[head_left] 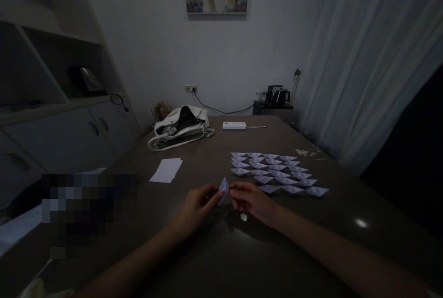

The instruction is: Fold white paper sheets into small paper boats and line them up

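"White paper, folded, one tip up over the table, and your left hand has it pinched between thumb and fingers!"

"And your right hand?"

"Fingers curled just beside the paper's edge; whether they touch it, I can't tell."

"So how do you handle it well?"

"Pinch lightly so nothing crumples, press any crease evenly, and steer your right hand clear of the paper boats lying in rows just beyond it"

A glossy brown table carried a white strapped handbag and rectangular white paper sheets left of centre, folded white paper boats right of it.
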Demonstrator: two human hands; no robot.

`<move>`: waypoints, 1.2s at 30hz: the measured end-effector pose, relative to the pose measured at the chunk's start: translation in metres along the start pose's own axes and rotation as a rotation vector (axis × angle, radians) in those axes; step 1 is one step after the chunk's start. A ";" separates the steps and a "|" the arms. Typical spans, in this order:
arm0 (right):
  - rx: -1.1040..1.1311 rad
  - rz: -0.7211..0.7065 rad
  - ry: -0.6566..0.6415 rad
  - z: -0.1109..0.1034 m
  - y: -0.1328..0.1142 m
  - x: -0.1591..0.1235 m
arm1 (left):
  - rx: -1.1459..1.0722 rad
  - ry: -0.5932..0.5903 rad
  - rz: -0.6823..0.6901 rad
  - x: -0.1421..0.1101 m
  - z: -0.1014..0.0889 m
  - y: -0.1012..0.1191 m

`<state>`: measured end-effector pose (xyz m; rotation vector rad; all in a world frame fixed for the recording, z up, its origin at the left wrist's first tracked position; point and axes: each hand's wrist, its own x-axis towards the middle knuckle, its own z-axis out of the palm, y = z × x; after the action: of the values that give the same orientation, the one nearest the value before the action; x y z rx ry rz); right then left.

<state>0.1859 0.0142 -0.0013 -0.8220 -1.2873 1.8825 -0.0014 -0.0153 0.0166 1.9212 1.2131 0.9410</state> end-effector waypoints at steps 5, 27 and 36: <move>-0.037 -0.032 -0.034 0.000 0.000 0.000 | -0.385 -0.059 -0.087 0.004 0.005 -0.006; -0.022 -0.095 0.100 0.001 0.002 0.001 | -0.243 -0.023 -0.133 0.002 0.003 -0.001; -0.062 -0.146 0.122 -0.001 0.007 0.002 | -0.179 -0.012 -0.120 0.004 0.002 -0.004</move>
<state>0.1840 0.0145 -0.0082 -0.8385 -1.2989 1.6603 -0.0001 -0.0110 0.0131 1.6927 1.1820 0.9404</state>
